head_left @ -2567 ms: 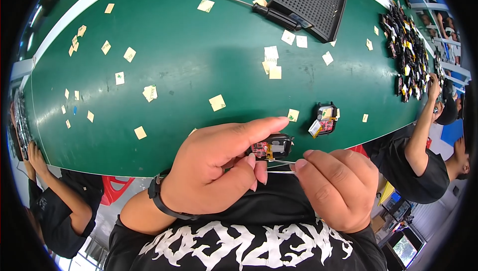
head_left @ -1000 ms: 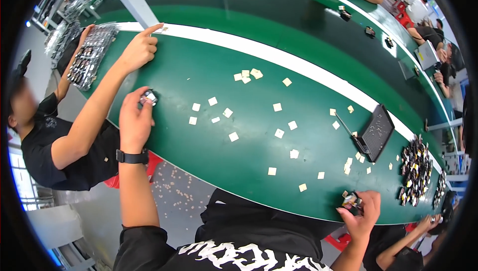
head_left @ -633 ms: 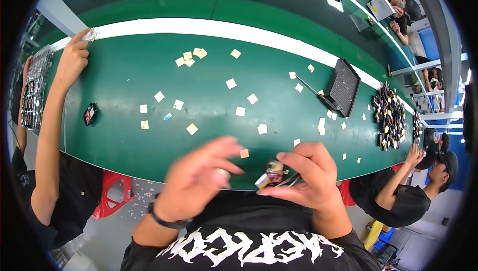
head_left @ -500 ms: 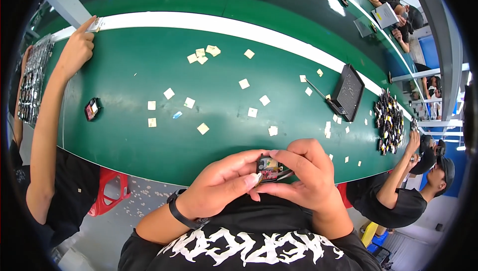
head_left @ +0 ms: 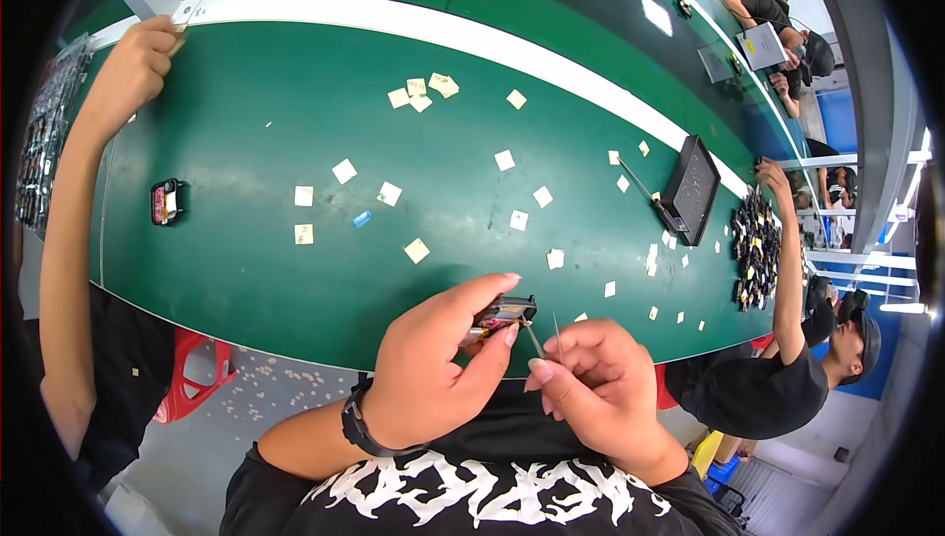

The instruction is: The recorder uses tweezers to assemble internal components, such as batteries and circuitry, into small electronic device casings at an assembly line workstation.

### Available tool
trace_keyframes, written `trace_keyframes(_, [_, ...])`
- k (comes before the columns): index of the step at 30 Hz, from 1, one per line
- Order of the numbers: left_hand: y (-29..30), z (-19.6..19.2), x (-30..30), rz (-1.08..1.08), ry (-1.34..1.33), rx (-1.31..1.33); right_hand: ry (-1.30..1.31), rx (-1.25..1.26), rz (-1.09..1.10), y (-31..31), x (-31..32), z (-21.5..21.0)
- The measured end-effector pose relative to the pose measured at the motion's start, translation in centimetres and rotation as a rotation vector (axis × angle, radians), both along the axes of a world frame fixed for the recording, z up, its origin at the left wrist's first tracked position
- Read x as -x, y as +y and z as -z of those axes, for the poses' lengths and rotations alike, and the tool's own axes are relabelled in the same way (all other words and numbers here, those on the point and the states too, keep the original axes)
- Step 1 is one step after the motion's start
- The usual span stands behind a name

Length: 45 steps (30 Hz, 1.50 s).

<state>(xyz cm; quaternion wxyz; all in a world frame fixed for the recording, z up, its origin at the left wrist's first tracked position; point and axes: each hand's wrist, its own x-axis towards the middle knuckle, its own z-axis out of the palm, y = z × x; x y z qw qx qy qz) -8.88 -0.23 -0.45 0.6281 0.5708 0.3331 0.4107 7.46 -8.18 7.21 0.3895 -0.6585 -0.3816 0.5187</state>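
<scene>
The left hand (head_left: 433, 364) pinches the opened black device case (head_left: 500, 315) between thumb and fingers, just above the near edge of the green table (head_left: 443, 191), with its red circuit board partly showing. Half a second ago both hands were on this case and its open side faced up; now only the left hand grips it, and the case is tilted so that its side shows. The right hand (head_left: 600, 383) has come away from the case and holds metal tweezers (head_left: 534, 338) between thumb and curled fingers, where before they lay tucked in its palm. Their prongs stand apart, one tip right at the edge of the case; whether it touches cannot be told. A second opened device (head_left: 165, 202), which the left hand held at the table's left side a second ago, lies there alone, well apart from both hands. The co-worker's hand at the left (head_left: 138, 63) remains by the white table border (head_left: 325, 6), while the co-worker's arm at the right (head_left: 787, 270), lower before, now stretches up past the pile of black devices (head_left: 756, 251). The pale paper squares (head_left: 417, 251), the screwdriver (head_left: 642, 184) and the black perforated tray (head_left: 692, 187) keep their arrangement.
</scene>
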Motion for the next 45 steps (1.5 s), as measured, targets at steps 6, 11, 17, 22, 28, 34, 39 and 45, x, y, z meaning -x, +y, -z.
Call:
trace_keyframes(6, [0.9,-0.3,-0.1,-0.007,0.088,-0.258,0.198,0.143,0.166,1.0,0.5,-0.2])
trace_keyframes(11, [1.0,0.5,-0.1,-0.026,0.158,-0.338,0.233,0.186,0.198,1.5,0.0,0.9])
trace_keyframes(17, [1.1,0.2,0.3,0.054,0.102,-0.182,0.239,-0.023,0.204,0.7,0.2,2.8])
trace_keyframes(22, [1.7,-0.4,1.3,0.208,0.095,-0.077,0.105,-0.115,-0.001,0.7,-1.0,2.8])
trace_keyframes(28, [1.3,-0.3,0.7,0.112,0.111,-0.137,0.059,0.040,0.042,0.7,-1.2,1.3])
trace_keyframes(34, [1.2,0.1,0.2,0.078,0.187,-0.281,0.198,0.209,0.105,1.6,-1.6,0.9])
trace_keyframes(39, [1.3,0.3,0.2,0.065,0.188,-0.342,0.165,0.185,0.102,1.5,-1.3,1.2])
trace_keyframes(45, [1.5,0.6,0.9,0.207,0.048,-0.304,-0.094,0.005,-0.146,1.1,-2.7,1.4])
